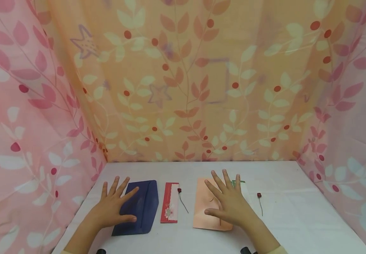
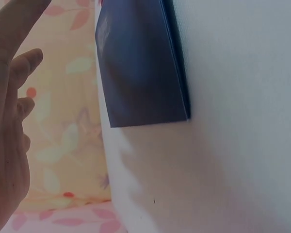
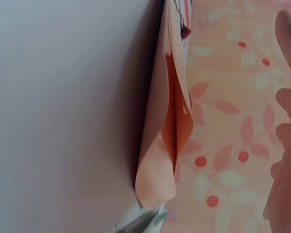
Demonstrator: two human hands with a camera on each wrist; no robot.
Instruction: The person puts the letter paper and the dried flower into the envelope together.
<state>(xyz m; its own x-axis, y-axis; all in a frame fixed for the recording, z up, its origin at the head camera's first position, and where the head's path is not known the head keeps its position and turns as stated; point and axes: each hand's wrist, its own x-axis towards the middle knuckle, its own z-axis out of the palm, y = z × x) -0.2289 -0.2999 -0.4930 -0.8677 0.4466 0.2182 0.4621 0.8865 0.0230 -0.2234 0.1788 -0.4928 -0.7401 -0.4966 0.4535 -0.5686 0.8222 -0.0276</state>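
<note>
My left hand (image 1: 116, 206) is spread above a navy blue envelope (image 1: 149, 208), with the fingers straight and apart. In the left wrist view the envelope (image 2: 140, 73) lies on the table, and a gap separates it from the hand (image 2: 7, 145). Over a peach envelope (image 1: 202, 215) hovers my right hand (image 1: 230, 203), its fingers also spread and holding nothing. The right wrist view shows the peach envelope (image 3: 155, 121) with its mouth gaping and the hand (image 3: 286, 131) off to the side. Part of each envelope is hidden beneath a hand.
Between the envelopes lies a red and white floral card (image 1: 168, 204), a dried rosebud (image 1: 179, 190) on a thin stem at its right. A green and white card (image 1: 243, 187) is partly covered by the right hand. Farther right is another stemmed rosebud (image 1: 259, 195). Patterned cloth (image 1: 186, 88) encloses the white table (image 1: 303, 218).
</note>
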